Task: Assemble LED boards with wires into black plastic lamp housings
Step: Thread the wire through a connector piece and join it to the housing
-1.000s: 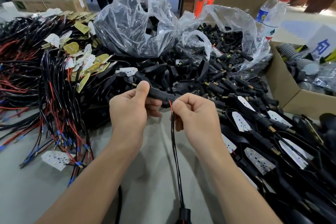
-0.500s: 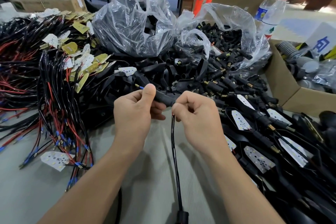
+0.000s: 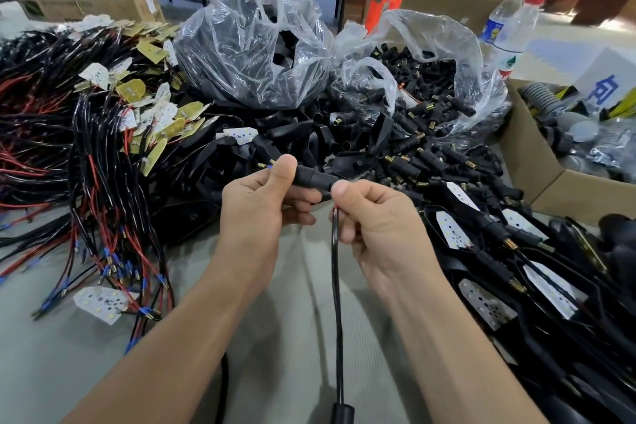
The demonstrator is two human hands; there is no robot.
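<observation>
My left hand grips a black plastic stem piece between thumb and fingers; a brass pin with a blue tip pokes out past the thumb. My right hand pinches the wire at the stem's right end, where a bit of red shows. The black wire hangs down from my right hand toward the frame's bottom edge. Finished housings with white LED boards lie to the right.
Wired LED boards with red and black leads are heaped at left. Two clear bags of black parts stand behind a pile of loose housings. A cardboard box and water bottles stand at right.
Both hands have kept their hold; the wire has been fed further into the stem, so less red lead shows at my right fingertips and the blue-tipped pin sticks out beyond my left thumb.
</observation>
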